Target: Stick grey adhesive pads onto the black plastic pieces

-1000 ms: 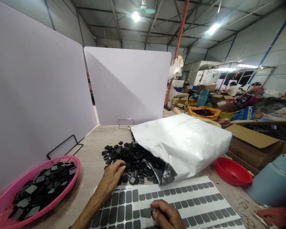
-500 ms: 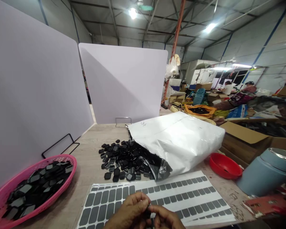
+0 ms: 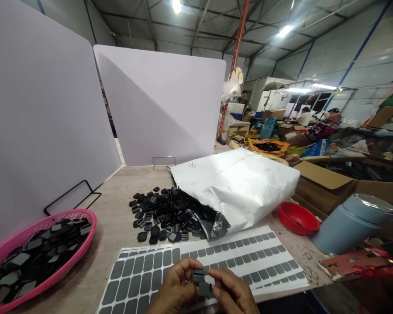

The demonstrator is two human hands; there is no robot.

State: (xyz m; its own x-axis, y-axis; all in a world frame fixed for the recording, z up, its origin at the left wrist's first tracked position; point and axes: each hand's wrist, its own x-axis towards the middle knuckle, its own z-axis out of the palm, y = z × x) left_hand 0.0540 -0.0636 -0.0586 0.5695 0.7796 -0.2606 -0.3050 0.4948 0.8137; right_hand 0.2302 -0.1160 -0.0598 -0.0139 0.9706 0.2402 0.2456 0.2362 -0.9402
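Over the sticker sheet, my left hand (image 3: 178,285) is closed, pinching a small black plastic piece (image 3: 199,275) with ridges between thumb and forefinger. Just beside it, my right hand (image 3: 233,291) has its thumb and fingers drawn together at a dark edge too small to make out. Beneath both hands lies the white sheet (image 3: 187,257) with rows of dark grey rounded stickers. Beyond the sheet, a loose pile of similar black pieces (image 3: 162,213) spills from the torn mouth of a large white plastic bag (image 3: 239,187).
A pink basket (image 3: 91,231) of black pieces, some with grey faces, stands at left. On the right are a red bowl (image 3: 298,218), a blue-grey flask (image 3: 350,226) and an open cardboard box (image 3: 327,174). White panels (image 3: 160,104) border the table; people are in the background.
My hands have moved slightly apart, and the black piece in my left hand now shows. The whole view has shifted a little; a person appears by the red post.
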